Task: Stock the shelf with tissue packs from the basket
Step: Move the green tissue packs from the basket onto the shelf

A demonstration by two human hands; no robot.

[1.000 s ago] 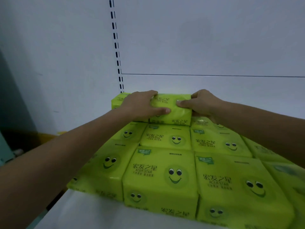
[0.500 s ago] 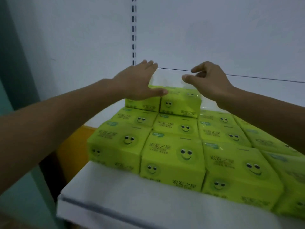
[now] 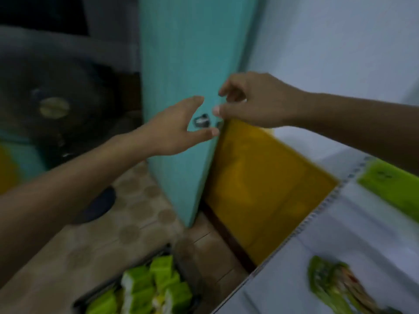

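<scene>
The view is blurred by motion. Both hands hang in mid-air and hold nothing. My left hand point(image 3: 179, 128) is open, fingers spread. My right hand point(image 3: 256, 100) is just right of it, fingers loosely curled and apart. Far below them, at the bottom edge, a dark basket point(image 3: 179, 252) on the floor holds several green tissue packs point(image 3: 147, 288). At the right edge one green tissue pack point(image 3: 392, 186) lies on the white shelf point(image 3: 353, 209).
A teal panel point(image 3: 188, 64) stands upright behind my hands, a yellow board point(image 3: 260, 189) to its right. The shelf's white side panel point(image 3: 294, 279) bears a green picture. Tan patterned floor tiles point(image 3: 127, 227) and a dark fan-like object point(image 3: 54, 91) lie left.
My hands have let go of the pack at the back of the shelf and pulled away. The view has swung left and down to the floor and the basket.
</scene>
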